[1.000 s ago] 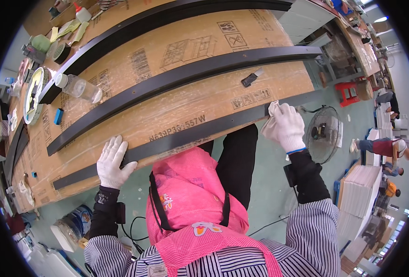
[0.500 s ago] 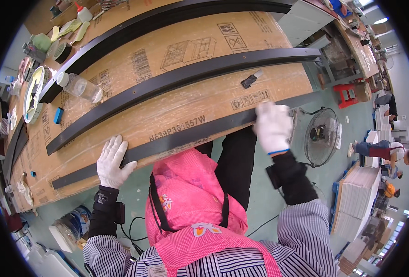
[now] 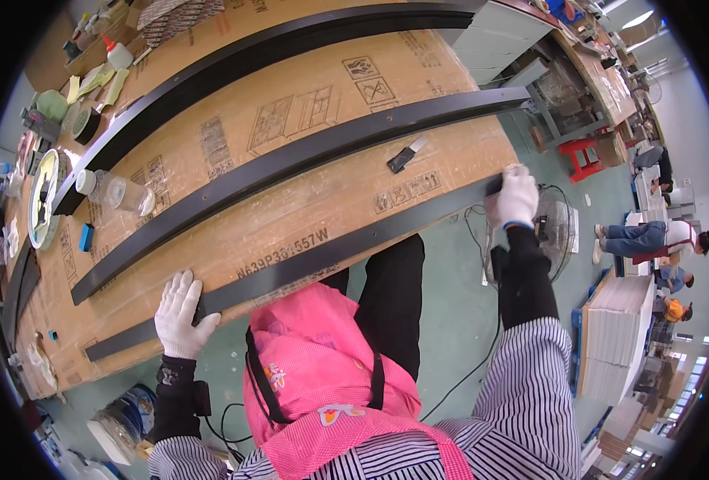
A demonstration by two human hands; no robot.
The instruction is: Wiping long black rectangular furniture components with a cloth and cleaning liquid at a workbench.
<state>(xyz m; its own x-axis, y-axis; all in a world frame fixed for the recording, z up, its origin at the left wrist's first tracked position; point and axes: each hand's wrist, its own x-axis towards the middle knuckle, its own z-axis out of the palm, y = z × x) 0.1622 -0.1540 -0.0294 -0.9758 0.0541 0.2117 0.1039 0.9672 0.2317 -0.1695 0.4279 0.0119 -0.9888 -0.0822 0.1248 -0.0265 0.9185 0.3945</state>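
Note:
A long dark grey strip (image 3: pixel 310 258) lies along the near edge of the cardboard-covered table. My left hand (image 3: pixel 182 314), in a white glove, rests on its left part with fingers stretched out and nothing held. At the strip's right end is my gloved right hand (image 3: pixel 516 196), its fingers closed; a small dark patch shows beside them, but what they hold is hidden. Farther back, a second dark strip (image 3: pixel 290 160) lies roughly parallel. Between the two strips sits a small black tool with a pale blade-like tip (image 3: pixel 406 155).
A black bar (image 3: pixel 290 50) crosses the table's far part. Toward the left are a clear bottle (image 3: pixel 126 194), a small blue block (image 3: pixel 86 237) and a round white tray (image 3: pixel 41 228). On the floor at right stand a fan (image 3: pixel 558 236), a red stool (image 3: pixel 581 160) and stacked white boards (image 3: pixel 614 344).
My right hand has slid right along the near strip to its end. My left hand stays on the strip's left part. The whole view has shifted slightly.

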